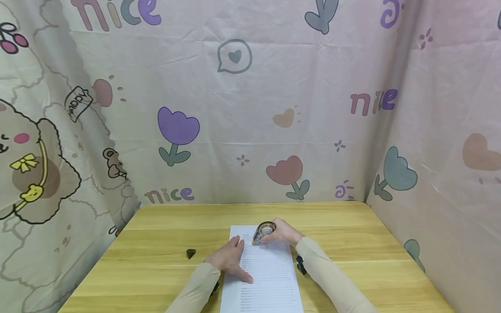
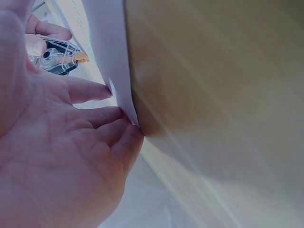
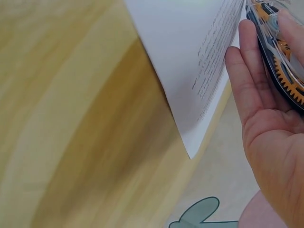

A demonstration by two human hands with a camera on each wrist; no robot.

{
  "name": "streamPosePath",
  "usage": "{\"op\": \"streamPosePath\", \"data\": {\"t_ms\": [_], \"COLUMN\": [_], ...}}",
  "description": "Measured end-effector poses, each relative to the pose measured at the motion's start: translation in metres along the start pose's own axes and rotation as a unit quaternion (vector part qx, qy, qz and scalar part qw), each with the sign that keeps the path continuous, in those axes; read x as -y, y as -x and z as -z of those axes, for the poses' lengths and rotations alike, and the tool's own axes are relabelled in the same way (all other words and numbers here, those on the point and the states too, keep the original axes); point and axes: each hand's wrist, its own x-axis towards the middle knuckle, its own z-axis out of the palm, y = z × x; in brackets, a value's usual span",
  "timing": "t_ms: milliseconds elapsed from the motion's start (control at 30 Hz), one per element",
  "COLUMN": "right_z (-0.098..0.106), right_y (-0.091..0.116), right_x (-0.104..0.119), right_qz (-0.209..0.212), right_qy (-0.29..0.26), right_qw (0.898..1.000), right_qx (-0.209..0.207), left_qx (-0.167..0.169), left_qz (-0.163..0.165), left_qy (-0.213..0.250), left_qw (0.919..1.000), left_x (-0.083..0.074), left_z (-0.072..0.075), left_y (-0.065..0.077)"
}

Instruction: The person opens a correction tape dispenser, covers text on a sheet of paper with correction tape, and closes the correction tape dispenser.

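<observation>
A printed sheet of paper (image 1: 270, 278) lies lengthwise on the wooden table. My right hand (image 1: 283, 232) grips a correction tape dispenser (image 1: 264, 231) with a clear case, its tip down at the upper left lines of print. Orange gears inside the dispenser (image 3: 285, 61) show in the right wrist view, and its orange tip (image 2: 81, 57) in the left wrist view. My left hand (image 1: 231, 259) rests on the sheet's left side, fingers extended and thumb spread over the print. Its fingertips (image 2: 130, 130) press at the paper's edge.
A small black piece (image 1: 190, 253) lies on the table (image 1: 156, 278) left of the sheet. Another dark object (image 1: 301, 265) sits by the right forearm, partly covered by the sleeve. A patterned curtain (image 1: 242, 108) hangs behind the table and at both sides.
</observation>
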Motion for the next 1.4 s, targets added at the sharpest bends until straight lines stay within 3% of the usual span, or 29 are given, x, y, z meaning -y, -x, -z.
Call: {"op": "streamPosePath", "data": {"t_ms": [1400], "right_z": [0.0077], "right_y": [0.0009], "right_x": [-0.0063], "right_qz": [0.005], "right_qy": [-0.008], "right_qw": [1.0], "right_qx": [0.007], "left_qx": [-0.006], "left_qz": [-0.004], "left_qy": [-0.007], "left_qw": [0.9999], "left_x": [0.0015], "left_z": [-0.002], "left_y": [-0.003]}}
